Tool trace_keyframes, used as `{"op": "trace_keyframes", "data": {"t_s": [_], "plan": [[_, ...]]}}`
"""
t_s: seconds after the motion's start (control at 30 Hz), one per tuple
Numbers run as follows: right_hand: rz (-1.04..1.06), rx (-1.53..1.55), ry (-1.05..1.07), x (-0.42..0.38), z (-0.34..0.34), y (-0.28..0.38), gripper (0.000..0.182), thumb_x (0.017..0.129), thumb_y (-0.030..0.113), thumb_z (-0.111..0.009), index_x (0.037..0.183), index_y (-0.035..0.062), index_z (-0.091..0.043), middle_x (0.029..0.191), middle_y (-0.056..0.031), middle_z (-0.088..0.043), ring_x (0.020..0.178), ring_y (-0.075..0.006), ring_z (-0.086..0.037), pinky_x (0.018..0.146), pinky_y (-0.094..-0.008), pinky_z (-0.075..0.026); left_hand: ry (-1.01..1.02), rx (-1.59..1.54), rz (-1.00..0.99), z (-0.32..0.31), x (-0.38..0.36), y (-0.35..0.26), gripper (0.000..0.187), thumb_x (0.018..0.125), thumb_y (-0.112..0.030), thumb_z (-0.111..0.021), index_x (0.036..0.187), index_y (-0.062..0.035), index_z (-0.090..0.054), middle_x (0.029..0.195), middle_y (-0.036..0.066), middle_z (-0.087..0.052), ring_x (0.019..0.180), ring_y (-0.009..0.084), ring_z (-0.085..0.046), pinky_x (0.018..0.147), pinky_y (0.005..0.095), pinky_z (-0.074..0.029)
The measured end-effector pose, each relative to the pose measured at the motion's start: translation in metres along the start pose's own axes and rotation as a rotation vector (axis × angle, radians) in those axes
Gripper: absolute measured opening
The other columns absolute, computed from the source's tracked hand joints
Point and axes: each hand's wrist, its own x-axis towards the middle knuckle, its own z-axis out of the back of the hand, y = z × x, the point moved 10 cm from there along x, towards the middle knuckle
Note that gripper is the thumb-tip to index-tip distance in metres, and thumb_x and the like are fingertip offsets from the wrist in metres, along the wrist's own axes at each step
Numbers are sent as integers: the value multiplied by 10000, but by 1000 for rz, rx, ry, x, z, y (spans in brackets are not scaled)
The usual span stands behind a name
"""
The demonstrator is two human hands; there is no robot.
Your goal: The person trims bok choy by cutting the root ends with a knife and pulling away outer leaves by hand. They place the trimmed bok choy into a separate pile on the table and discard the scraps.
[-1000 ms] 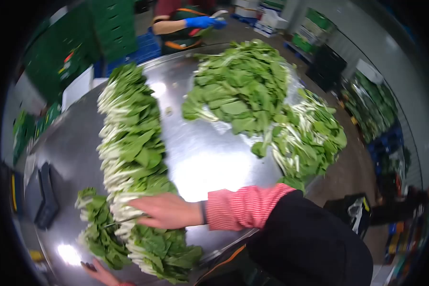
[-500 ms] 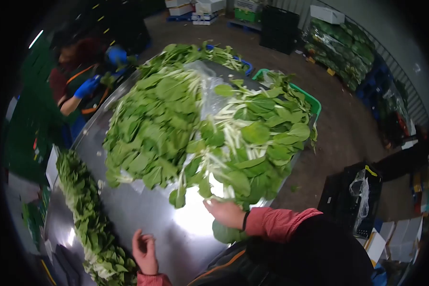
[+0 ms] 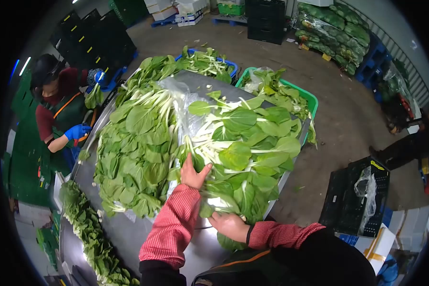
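My left hand (image 3: 193, 173) reaches to the inner edge of the right-hand pile of bok choy (image 3: 236, 155), thumb spread from the fingers, touching the white stalks. At the pile's near edge my right hand (image 3: 229, 226) has its fingers curled in against the greens, and a leaf shows below it. Part of what it grips is hidden. Beside this pile lies a second, larger heap of bok choy (image 3: 133, 157), its leaves toward the near left. Clear plastic sheeting (image 3: 182, 112) runs between the two heaps on the metal table (image 3: 83, 176).
A row of greens (image 3: 88, 233) lines the table's left side. Beyond the table stand a green crate (image 3: 313, 101) and a blue crate (image 3: 232, 66) with greens. A co-worker in blue gloves (image 3: 77, 132) stands at the left, holding greens. Black crates (image 3: 341, 200) sit at right.
My left hand has moved forward from the bare near part of the table to the right pile's stalks. My right hand stays at the pile's near edge. The view has shifted.
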Motion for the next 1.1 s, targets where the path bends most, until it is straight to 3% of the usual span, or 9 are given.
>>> {"op": "trace_keyframes", "data": {"t_s": [0.13, 0.3, 0.4, 0.53, 0.7, 0.83, 0.97, 1.03, 1.1], "plan": [[48, -87, 128, -2, 11, -37, 204, 816, 184, -561, 983, 69, -579, 841, -64, -559, 665, -201, -613, 650, -344, -515, 121, 140, 182, -44, 21, -22, 1075, 713, -680, -678, 1506, -110, -228, 1478, 275, -311, 1324, 441, -358, 1075, 503, -339], [-165, 880, 131, -18, -21, -129, 205, 915, 165, -470, 1068, 44, -532, 940, -81, -587, 858, -232, -590, 798, -328, -498, 104, 140, 311, -86, 51, -51, 1068, 694, -546, -754, 1523, -204, -174, 1514, 266, -250, 1358, 453, -307, 1069, 540, -343], [52, -71, 39, -21, -29, -170, 198, 946, 159, -460, 1086, 41, -534, 967, -80, -598, 883, -220, -589, 831, -314, -492, 112, 106, 351, -114, 87, -83, 1038, 701, -381, -770, 1522, -223, -154, 1533, 266, -193, 1352, 472, -299, 1083, 547, -338], [-394, 1341, -82, -24, -32, -285, 198, 963, 183, -511, 1086, 44, -581, 1042, -82, -627, 940, -208, -602, 872, -340, -481, 44, 25, 227, -156, 155, -135, 1033, 695, -435, -758, 1518, -193, -183, 1480, 331, -254, 1318, 498, -339, 1078, 533, -341], [-92, 340, -67, -18, 0, -399, 276, 961, 159, -426, 1181, 61, -560, 1202, -147, -585, 1040, -254, -626, 891, -383, -512, 73, -301, -145, -157, 230, -241, 1042, 677, -595, -752, 1478, -101, -306, 1387, 347, -398, 1315, 454, -384, 1085, 477, -326], [-255, 206, 164, 22, 26, -481, 215, 857, 106, -508, 1040, 62, -610, 1034, -193, -588, 853, -332, -652, 740, -442, -535, -111, -104, -362, -101, 204, -298, 830, 758, -403, -753, 1440, -87, -399, 1368, 302, -461, 1257, 422, -464, 1069, 462, -354], [-486, 356, -228, 36, 48, -525, 267, 806, 89, -551, 1051, 60, -655, 923, -186, -642, 751, -344, -641, 672, -463, -503, 13, -305, -253, -85, 125, -234, 697, 825, -307, -705, 1426, -107, -413, 1304, 266, -512, 1150, 404, -537, 973, 430, -448], [-725, 909, -209, 47, 20, -540, 242, 844, 116, -559, 1053, 21, -636, 847, -179, -669, 711, -276, -647, 669, -366, -493, 103, -268, -80, -71, 74, -192, 576, 836, -309, -698, 1327, -68, -518, 1159, 201, -618, 1071, 342, -599, 927, 393, -472], [-603, 872, -145, 84, 32, -496, 241, 869, 172, -604, 1045, 12, -640, 789, -142, -675, 707, -223, -647, 672, -326, -492, 150, -300, 89, -61, 27, -137, 449, 842, -261, -697, 1231, -55, -608, 1076, 164, -673, 994, 291, -650, 896, 365, -500]]}}
